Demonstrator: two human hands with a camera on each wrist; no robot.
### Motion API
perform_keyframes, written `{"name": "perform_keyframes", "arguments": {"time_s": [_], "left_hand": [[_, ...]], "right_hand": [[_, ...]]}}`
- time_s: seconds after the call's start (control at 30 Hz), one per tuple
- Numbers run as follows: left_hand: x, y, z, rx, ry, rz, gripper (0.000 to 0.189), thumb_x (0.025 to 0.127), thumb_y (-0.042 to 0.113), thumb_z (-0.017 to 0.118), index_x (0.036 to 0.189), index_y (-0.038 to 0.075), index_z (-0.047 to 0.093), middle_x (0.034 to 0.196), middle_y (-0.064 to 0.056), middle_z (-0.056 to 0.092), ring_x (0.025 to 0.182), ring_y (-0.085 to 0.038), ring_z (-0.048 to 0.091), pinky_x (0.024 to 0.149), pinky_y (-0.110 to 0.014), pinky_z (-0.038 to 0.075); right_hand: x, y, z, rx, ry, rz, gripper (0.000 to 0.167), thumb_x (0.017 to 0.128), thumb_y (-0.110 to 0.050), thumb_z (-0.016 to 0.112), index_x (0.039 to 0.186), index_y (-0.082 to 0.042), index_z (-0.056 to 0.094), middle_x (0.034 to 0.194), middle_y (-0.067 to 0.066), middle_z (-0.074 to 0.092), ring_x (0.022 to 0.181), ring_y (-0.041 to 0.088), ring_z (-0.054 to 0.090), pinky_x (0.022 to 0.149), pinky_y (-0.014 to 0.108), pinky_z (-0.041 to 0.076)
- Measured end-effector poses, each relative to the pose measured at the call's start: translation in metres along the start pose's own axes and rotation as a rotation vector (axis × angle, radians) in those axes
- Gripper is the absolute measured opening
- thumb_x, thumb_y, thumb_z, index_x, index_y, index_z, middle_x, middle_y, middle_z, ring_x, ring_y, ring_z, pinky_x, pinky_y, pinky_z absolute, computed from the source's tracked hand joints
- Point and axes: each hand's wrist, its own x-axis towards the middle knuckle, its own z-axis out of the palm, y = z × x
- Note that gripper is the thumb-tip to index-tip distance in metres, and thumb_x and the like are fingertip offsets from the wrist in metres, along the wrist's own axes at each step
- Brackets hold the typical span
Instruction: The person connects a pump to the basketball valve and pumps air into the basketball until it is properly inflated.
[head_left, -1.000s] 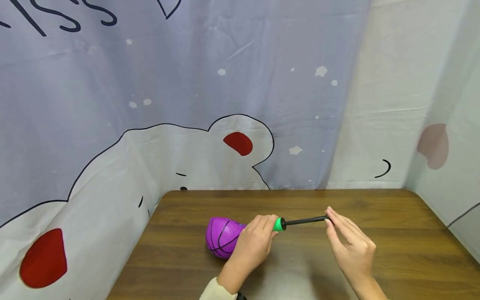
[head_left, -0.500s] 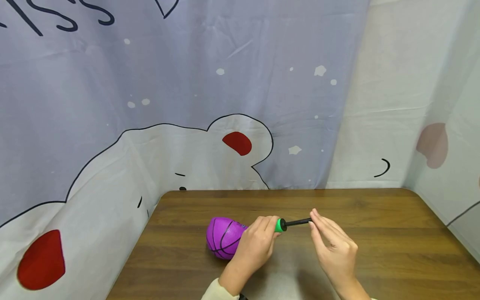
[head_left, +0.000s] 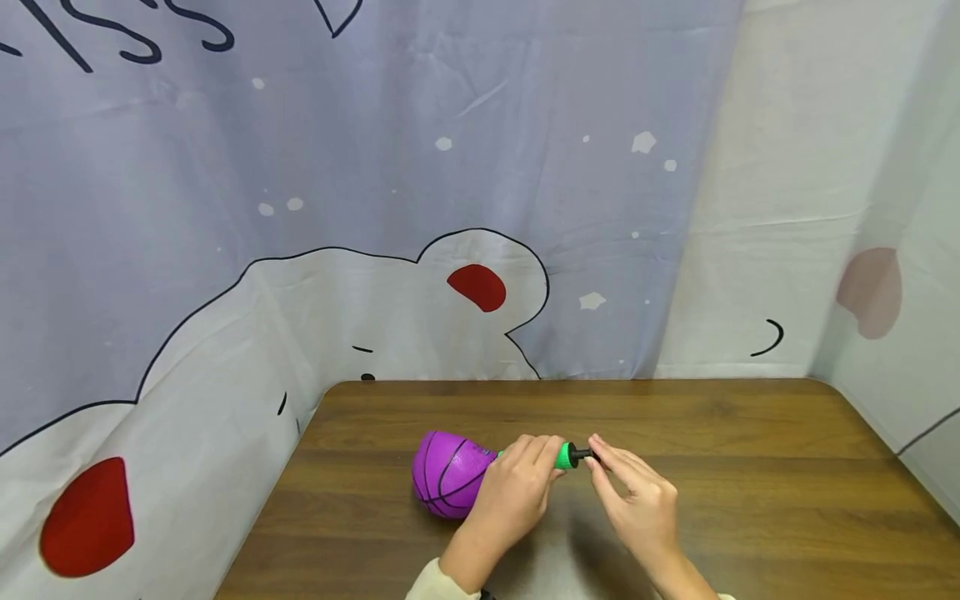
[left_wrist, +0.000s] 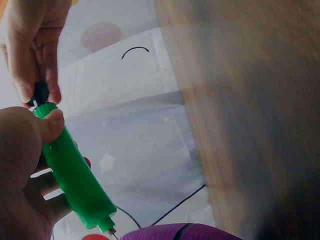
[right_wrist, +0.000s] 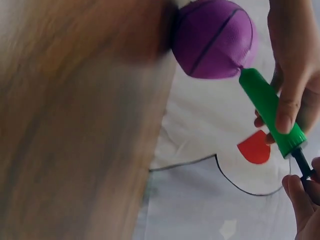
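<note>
A purple ball (head_left: 447, 477) with black basketball lines sits on the table, its shape dented rather than round. My left hand (head_left: 512, 492) grips the green barrel of a hand pump (left_wrist: 77, 175), thumb along one side and fingers round the other. At its tip a thin needle meets the ball, as the right wrist view shows on the ball's puckered side (right_wrist: 239, 67). My right hand (head_left: 637, 504) pinches the black handle (left_wrist: 40, 94) at the pump's other end. Only a short length of black rod (right_wrist: 301, 162) shows between handle and barrel.
The brown wooden table (head_left: 787, 483) spreads under both hands. Behind it hangs a pale curtain (head_left: 600, 208) printed with bears, stars and lettering, meeting the table's back edge; more cloth drapes at both sides.
My right hand has moved left toward my left hand, pushing the black rod most of the way into the green barrel. The left hand and ball stay nearly where they were.
</note>
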Motion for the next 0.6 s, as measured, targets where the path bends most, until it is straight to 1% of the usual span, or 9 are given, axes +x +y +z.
{"name": "perform_keyframes", "arguments": {"time_s": [0.03, 0.13, 0.27, 0.4, 0.5, 0.6], "left_hand": [[0.000, 0.000, 0.001, 0.002, -0.004, 0.001, 0.039, 0.087, 0.022, 0.078, 0.121, 0.009, 0.063, 0.109, 0.001, 0.069, 0.095, -0.014, 0.065, 0.085, -0.026, 0.057], [0.000, 0.000, 0.001, 0.000, -0.008, -0.003, 0.039, 0.088, 0.022, 0.077, 0.122, 0.009, 0.062, 0.109, 0.001, 0.068, 0.095, -0.013, 0.065, 0.086, -0.025, 0.057], [0.001, -0.003, 0.000, -0.020, -0.005, -0.017, 0.040, 0.088, 0.020, 0.076, 0.122, 0.007, 0.061, 0.109, -0.001, 0.068, 0.096, -0.014, 0.065, 0.087, -0.025, 0.057], [0.001, -0.006, -0.002, -0.020, -0.009, -0.023, 0.040, 0.088, 0.020, 0.076, 0.123, 0.007, 0.061, 0.110, -0.002, 0.068, 0.097, -0.015, 0.065, 0.086, -0.026, 0.058], [0.001, -0.007, -0.003, -0.011, -0.014, -0.032, 0.041, 0.087, 0.019, 0.077, 0.123, 0.007, 0.061, 0.110, -0.001, 0.068, 0.097, -0.015, 0.065, 0.085, -0.026, 0.058], [0.002, -0.008, -0.005, -0.010, -0.026, -0.038, 0.042, 0.088, 0.019, 0.077, 0.124, 0.007, 0.061, 0.110, -0.001, 0.068, 0.098, -0.016, 0.065, 0.085, -0.026, 0.059]], "right_hand": [[0.001, 0.001, -0.003, -0.006, 0.002, -0.002, 0.019, 0.089, -0.010, 0.076, 0.102, 0.005, 0.078, 0.099, 0.017, 0.076, 0.086, 0.028, 0.076, 0.090, 0.011, 0.052], [0.007, 0.002, -0.011, -0.021, 0.023, -0.007, 0.019, 0.087, -0.009, 0.076, 0.101, 0.004, 0.078, 0.100, 0.017, 0.076, 0.092, 0.023, 0.076, 0.092, 0.012, 0.051], [0.019, -0.001, -0.023, -0.039, 0.061, -0.007, 0.017, 0.082, -0.001, 0.076, 0.098, 0.005, 0.078, 0.098, 0.020, 0.076, 0.100, 0.011, 0.073, 0.094, 0.012, 0.051], [0.033, -0.006, -0.035, -0.042, 0.121, -0.008, 0.018, 0.078, 0.007, 0.075, 0.095, 0.007, 0.078, 0.094, 0.023, 0.075, 0.104, 0.002, 0.070, 0.093, 0.011, 0.051], [0.042, -0.009, -0.043, -0.047, 0.155, -0.003, 0.018, 0.077, 0.009, 0.074, 0.094, 0.008, 0.078, 0.094, 0.024, 0.075, 0.104, -0.001, 0.069, 0.093, 0.011, 0.050], [0.047, -0.010, -0.048, -0.060, 0.161, 0.004, 0.018, 0.077, 0.009, 0.074, 0.095, 0.007, 0.078, 0.094, 0.023, 0.075, 0.105, -0.003, 0.068, 0.093, 0.010, 0.050]]}}
